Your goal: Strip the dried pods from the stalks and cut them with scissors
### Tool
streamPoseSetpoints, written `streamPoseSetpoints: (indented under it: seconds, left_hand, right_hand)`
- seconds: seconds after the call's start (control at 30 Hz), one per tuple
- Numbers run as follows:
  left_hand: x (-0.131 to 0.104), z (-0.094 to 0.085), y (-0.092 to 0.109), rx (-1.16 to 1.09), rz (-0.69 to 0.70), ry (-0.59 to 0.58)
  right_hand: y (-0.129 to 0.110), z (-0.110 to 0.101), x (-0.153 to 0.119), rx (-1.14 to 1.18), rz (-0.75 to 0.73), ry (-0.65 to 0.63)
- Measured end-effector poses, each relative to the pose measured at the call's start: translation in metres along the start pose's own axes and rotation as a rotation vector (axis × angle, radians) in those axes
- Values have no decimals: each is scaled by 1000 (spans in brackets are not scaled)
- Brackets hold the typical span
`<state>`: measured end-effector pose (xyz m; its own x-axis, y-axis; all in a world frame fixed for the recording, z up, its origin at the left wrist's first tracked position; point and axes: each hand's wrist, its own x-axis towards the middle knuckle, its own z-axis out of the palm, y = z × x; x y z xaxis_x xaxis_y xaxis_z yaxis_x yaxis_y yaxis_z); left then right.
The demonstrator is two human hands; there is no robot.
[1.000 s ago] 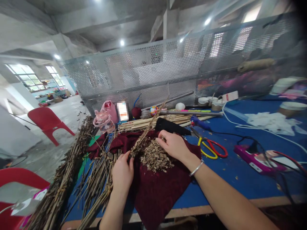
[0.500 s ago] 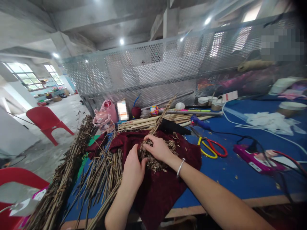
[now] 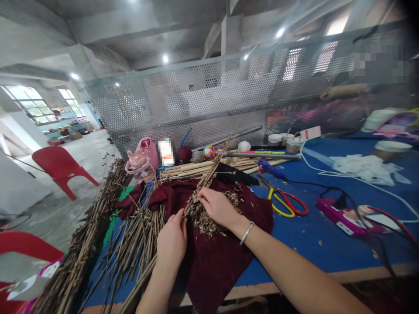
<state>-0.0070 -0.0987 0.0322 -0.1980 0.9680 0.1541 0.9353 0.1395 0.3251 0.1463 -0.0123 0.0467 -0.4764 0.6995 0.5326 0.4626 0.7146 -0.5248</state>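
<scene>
A dried plant stalk slants over a pile of dry, curled brown leaf bits on a dark red cloth. My left hand pinches around its lower end. Farther up, my right hand, with a silver bangle at the wrist, has thumb and fingers closed on the same stalk. The fingertips of both hands partly hide it. Left of the cloth lies a spread of bare stalks.
A long bundle of dried stalks runs along the table's left edge. Yellow-and-red-handled scissors and a magenta power strip lie on the right. Peeled sticks line the back, near a pink pot.
My left hand has moved slightly down and left, its fingers closing together. My right hand has shifted a little, and more of the stalk between the hands is exposed.
</scene>
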Motion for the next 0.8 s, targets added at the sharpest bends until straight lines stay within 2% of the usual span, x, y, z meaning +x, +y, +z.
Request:
streamPoseSetpoints:
  seconds: [0.17,0.3,0.43,0.5,0.57,0.63,0.7,0.8]
  left_hand:
    - [-3,-1,3,-2,-27,22]
    - [-3,-1,5,-7,-38,58]
    - [0,1,3,19,-80,86]
    - [0,2,4,32,-82,99]
    - [-2,2,6,40,-58,111]
    - [-5,3,10,50,-39,118]
    - [-9,3,14,59,-29,126]
    - [-12,3,17,47,-30,143]
  right_hand:
    - [-3,-2,-7,-149,-231,-117]
    - [-6,-1,-13,-224,-328,-97]
    - [-11,3,-16,-177,-381,-98]
    - [-10,4,-13,-132,-298,-32]
    - [-6,6,-7,-98,-112,90]
    - [-1,9,-2,-100,70,147]
    - [3,12,2,-133,162,89]
    - [5,17,5,-168,164,-42]
